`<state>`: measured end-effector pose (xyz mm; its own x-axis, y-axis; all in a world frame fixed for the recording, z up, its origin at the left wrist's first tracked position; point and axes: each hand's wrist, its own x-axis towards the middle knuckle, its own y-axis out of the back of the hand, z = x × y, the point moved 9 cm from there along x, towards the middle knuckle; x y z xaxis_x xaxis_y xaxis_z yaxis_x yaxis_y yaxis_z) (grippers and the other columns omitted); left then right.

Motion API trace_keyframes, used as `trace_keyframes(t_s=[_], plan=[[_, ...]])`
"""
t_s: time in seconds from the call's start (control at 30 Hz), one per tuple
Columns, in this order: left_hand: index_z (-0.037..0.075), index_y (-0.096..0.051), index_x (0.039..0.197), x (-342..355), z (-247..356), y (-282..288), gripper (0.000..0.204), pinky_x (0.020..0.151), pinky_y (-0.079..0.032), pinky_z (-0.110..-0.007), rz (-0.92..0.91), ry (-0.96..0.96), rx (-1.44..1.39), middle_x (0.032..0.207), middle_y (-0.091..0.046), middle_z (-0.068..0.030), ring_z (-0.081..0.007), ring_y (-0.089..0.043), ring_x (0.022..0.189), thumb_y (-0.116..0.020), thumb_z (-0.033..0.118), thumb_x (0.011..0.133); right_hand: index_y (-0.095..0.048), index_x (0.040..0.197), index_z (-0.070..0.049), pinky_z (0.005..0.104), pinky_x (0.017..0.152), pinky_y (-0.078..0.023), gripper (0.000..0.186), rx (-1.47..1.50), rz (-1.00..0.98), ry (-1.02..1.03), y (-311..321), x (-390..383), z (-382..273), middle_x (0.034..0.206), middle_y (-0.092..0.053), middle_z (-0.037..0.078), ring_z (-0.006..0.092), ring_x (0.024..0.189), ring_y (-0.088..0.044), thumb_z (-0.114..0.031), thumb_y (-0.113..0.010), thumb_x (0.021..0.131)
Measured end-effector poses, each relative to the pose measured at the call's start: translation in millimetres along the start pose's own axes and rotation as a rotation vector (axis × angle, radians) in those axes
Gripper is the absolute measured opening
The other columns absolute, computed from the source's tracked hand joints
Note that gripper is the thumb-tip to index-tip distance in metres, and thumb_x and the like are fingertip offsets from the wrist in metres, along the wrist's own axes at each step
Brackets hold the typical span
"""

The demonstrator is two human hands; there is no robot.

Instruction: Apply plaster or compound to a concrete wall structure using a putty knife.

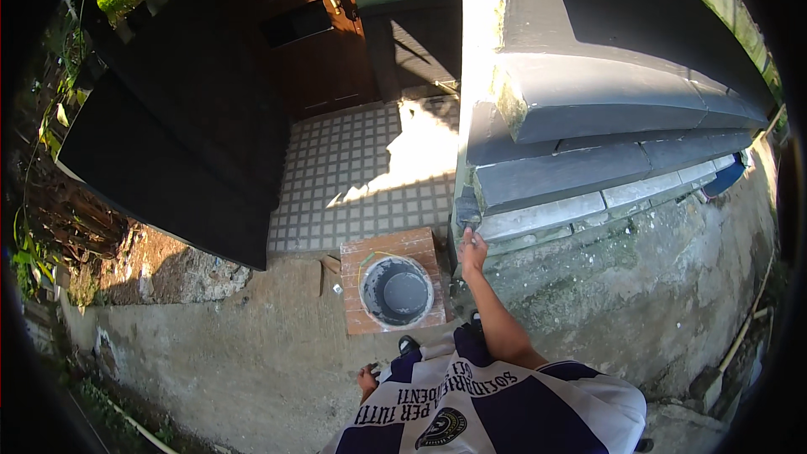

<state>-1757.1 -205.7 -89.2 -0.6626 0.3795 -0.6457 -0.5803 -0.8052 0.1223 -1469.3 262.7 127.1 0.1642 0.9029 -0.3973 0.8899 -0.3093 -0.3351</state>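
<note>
My right hand (473,252) is closed round the handle of a paintbrush (467,212) with dark grey bristles. The brush rests against the end of the low wall, where the grey paint meets bare pale block. Down by my left knee, my left hand (367,380) is curled, with something small and dark at its fingers that I cannot make out. In front of me stands a bucket (366,296) with grey paint inside and smeared round its walls. It sits on a square board (356,319) with a reddish-brown tiled look, and its thin handle lies to one side.
Stepped grey ledges (588,172) run off to the right above a row of pale blocks (580,212). A dark wall panel (168,160) rises at left. Beyond the bucket lie patterned floor tiles (336,168) and a brown door (324,59). Rough concrete (277,328) surrounds my feet.
</note>
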Motion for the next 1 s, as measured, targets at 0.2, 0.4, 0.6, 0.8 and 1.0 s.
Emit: trace_keyframes(t_s=[0.2, 0.4, 0.6, 0.8, 1.0], plan=[[0.004, -0.057, 0.096, 2, 21, -18, 0.024, 0.041, -0.033, -0.028, -0.068, -0.060, -0.009, 0.101, -0.068, -0.0099, -0.0262, -0.065, 0.068, -0.052, 0.025, 0.085, -0.040, 0.080, -0.014, 0.0228, 0.037, -0.020, 0.032, 0.228, -0.001, 0.069, -11, -4, -34, 0.055, -0.031, -0.007, 0.0036, 0.044, -0.029, -0.040, -0.056, 0.092], [0.003, -0.058, 0.100, 12, 14, -9, 0.030, 0.045, -0.036, -0.030, -0.115, -0.026, 0.105, 0.103, -0.067, -0.0103, -0.0286, -0.064, 0.075, -0.051, 0.028, 0.085, -0.044, 0.076, -0.013, 0.0217, 0.035, -0.021, 0.034, -0.031, -0.003, 0.056, 3, 16, -28, 0.053, -0.033, -0.006, 0.0042, 0.040, -0.031, -0.041, -0.057, 0.091], [0.001, -0.056, 0.108, 10, 10, 8, 0.037, 0.055, -0.044, -0.036, -0.109, -0.033, 0.122, 0.109, -0.065, -0.0101, -0.0327, -0.062, 0.089, -0.050, 0.030, 0.085, -0.047, 0.074, -0.013, 0.0215, 0.034, -0.021, 0.034, -0.040, -0.070, 0.006, 1, -3, -32, 0.051, -0.034, -0.006, 0.0047, 0.039, -0.031, -0.042, -0.058, 0.089], [0.006, -0.051, 0.115, 17, 28, -14, 0.037, 0.062, -0.045, -0.037, -0.195, -0.011, 0.054, 0.112, -0.063, -0.0081, -0.0284, -0.063, 0.086, -0.049, 0.030, 0.087, -0.046, 0.074, -0.013, 0.0232, 0.034, -0.022, 0.034, -0.105, -0.132, -0.057, 18, 26, -25, 0.051, -0.035, -0.005, 0.0061, 0.038, -0.030, -0.041, -0.059, 0.089], [0.007, -0.050, 0.117, 10, 32, -19, 0.036, 0.064, -0.045, -0.036, -0.182, -0.009, 0.005, 0.111, -0.063, -0.0081, -0.0285, -0.063, 0.086, -0.049, 0.029, 0.088, -0.048, 0.071, -0.008, 0.0270, 0.034, -0.026, 0.036, -0.354, -0.026, -0.172, 64, 38, 1, 0.050, -0.040, -0.001, 0.0108, 0.038, -0.038, -0.036, -0.057, 0.091]])
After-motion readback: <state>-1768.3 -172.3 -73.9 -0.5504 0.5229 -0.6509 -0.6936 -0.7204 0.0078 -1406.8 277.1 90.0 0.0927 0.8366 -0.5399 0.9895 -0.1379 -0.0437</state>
